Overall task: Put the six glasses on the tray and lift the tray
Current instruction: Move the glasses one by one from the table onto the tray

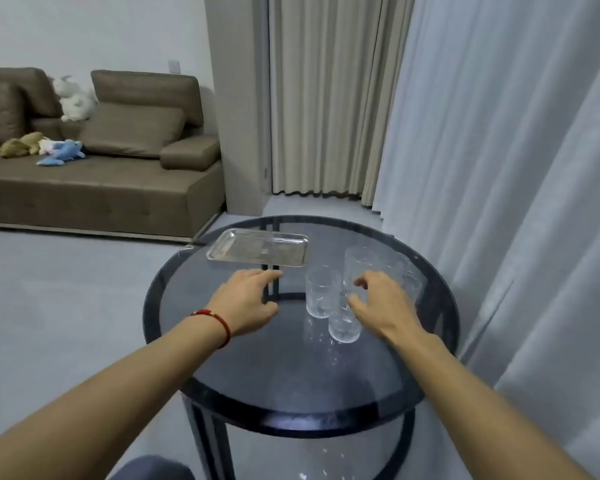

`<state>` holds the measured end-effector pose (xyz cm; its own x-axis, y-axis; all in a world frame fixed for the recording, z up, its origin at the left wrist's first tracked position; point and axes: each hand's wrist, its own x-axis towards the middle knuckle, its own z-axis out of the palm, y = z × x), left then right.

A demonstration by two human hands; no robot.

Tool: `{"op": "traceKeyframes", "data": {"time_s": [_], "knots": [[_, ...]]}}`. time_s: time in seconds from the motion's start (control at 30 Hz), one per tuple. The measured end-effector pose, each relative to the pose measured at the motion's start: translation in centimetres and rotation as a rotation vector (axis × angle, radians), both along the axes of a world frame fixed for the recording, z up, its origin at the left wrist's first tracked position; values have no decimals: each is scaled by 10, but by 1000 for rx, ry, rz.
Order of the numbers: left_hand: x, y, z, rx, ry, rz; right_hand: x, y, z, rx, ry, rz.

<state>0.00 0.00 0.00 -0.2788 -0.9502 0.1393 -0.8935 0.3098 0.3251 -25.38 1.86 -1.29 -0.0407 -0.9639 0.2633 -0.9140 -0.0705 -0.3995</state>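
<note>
A rectangular metal tray point(257, 252) lies bare on the far left part of the round dark glass table point(291, 368). Clear ribbed glasses cluster on the right half: one point(322, 291) stands left, one point(343, 323) nearest me, a taller one point(359, 263) behind, and others point(407, 271) partly hidden behind my right hand. My right hand point(381, 303) hovers over this cluster, fingers curled and apart, beside the nearest glass, gripping nothing. My left hand point(248, 299), with a red cord at the wrist, floats open just before the tray's near edge.
White curtains point(516, 168) hang close along the table's right side. A brown sofa point(94, 174) with soft toys stands at the back left across grey floor. A dark rounded object point(149, 469) shows at the bottom edge.
</note>
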Motion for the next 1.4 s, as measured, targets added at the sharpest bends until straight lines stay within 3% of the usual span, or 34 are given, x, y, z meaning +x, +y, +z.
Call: {"op": "traceKeyframes", "data": {"time_s": [0.13,0.3,0.4,0.63,0.83,1.1,1.2,1.4], "knots": [[-11,11,-24,117,130,63,2,8,-30,188,-27,-60],[-21,9,-66,181,372,151,9,-26,-48,168,-114,-74],[-21,-9,-86,165,414,178,8,-37,-57,124,-104,-80],[-10,-68,-126,93,59,241,-12,-45,-5,-62,-189,-127],[0,-99,-145,57,-30,281,13,-140,60,-142,-397,-88],[10,-119,-151,-32,-74,315,96,-328,22,89,-193,22],[11,-124,-151,-27,-67,322,108,-369,1,120,-113,9],[8,-129,-150,-24,-56,330,105,-411,-37,150,-135,-29]]}}
